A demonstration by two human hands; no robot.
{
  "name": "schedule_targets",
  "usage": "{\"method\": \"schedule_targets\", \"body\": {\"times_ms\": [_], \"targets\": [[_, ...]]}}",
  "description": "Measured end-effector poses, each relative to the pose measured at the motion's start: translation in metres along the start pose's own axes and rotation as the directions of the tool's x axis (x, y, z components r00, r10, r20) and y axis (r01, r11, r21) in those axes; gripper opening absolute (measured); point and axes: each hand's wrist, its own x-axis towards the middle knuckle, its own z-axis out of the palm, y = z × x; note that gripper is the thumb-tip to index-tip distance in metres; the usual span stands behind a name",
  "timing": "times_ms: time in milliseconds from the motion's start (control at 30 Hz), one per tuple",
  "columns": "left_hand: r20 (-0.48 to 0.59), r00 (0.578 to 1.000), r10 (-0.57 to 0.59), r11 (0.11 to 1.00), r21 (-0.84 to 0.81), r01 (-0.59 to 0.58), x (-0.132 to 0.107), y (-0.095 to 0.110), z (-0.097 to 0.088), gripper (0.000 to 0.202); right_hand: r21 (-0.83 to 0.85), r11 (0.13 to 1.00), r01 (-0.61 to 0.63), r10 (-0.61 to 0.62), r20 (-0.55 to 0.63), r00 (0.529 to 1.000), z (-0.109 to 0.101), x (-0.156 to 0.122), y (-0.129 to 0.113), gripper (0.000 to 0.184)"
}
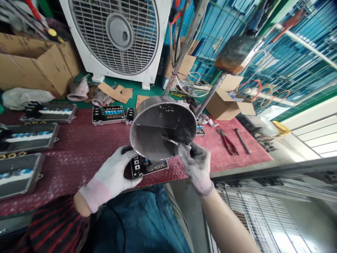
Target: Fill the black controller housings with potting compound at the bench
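A metal pot (142, 102) with dark grey liquid in it is tilted towards me above the table. My right hand (196, 163), in a stained white glove, is closed at the pot's right rim. Its thumb presses a thin pale stick (171, 141) whose far end reaches into the pot; whether the fingers also grip the rim is hidden. Below the pot lies a circuit module (137, 168) in a metal case, partly covered by it. My gloved left hand (112, 175) curls around the module's left end, thumb along the near edge and fingers behind.
More cased modules (28, 135) lie at the left, and another module (108, 115) is behind the pot. Red-handled pliers (226, 141) and a metal rod (242, 140) lie at the right. A box fan (119, 31), cardboard boxes (223, 103) and a slanted metal post (184, 49) stand behind.
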Motion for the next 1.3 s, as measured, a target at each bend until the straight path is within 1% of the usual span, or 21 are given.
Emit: {"method": "schedule_targets", "body": {"times_ms": [233, 433, 667, 867, 1033, 1167, 1300], "targets": [[-0.044, 0.999, 0.031, 0.999, 0.016, -0.030, -0.001, -0.003, 0.002, 0.059, -0.021, 1.000, 0.011, -0.012, -0.052, 0.999, -0.008, 0.004, 0.005, 0.036], [-0.025, 1.000, 0.018, 1.000, 0.024, -0.018, -0.001, -0.004, 0.002, 0.063, -0.020, 1.000, -0.008, 0.007, -0.071, 0.997, -0.014, 0.005, 0.009, 0.037], [-0.066, 0.996, 0.054, 0.998, 0.039, -0.052, -0.002, -0.006, 0.003, 0.063, -0.003, 0.999, -0.041, 0.040, -0.101, 0.994, -0.019, 0.007, 0.014, 0.035], [-0.064, 0.996, 0.064, 0.996, 0.067, -0.060, -0.002, -0.008, 0.005, 0.063, -0.018, 0.997, -0.071, 0.068, -0.135, 0.989, -0.021, 0.009, 0.014, 0.036], [-0.061, 0.997, 0.050, 0.997, 0.061, -0.047, -0.002, -0.006, 0.003, 0.064, -0.008, 0.999, -0.042, 0.041, -0.096, 0.995, -0.018, 0.007, 0.014, 0.036], [-0.030, 0.999, 0.025, 0.999, 0.035, -0.024, 0.000, -0.002, 0.001, 0.063, 0.021, 0.999, -0.034, 0.035, -0.064, 0.997, -0.010, 0.007, 0.012, 0.036], [-0.016, 1.000, 0.002, 1.000, 0.017, -0.001, 0.001, 0.000, 0.000, 0.063, 0.037, 0.999, 0.005, -0.003, -0.035, 0.999, -0.002, 0.008, 0.010, 0.035]]}}
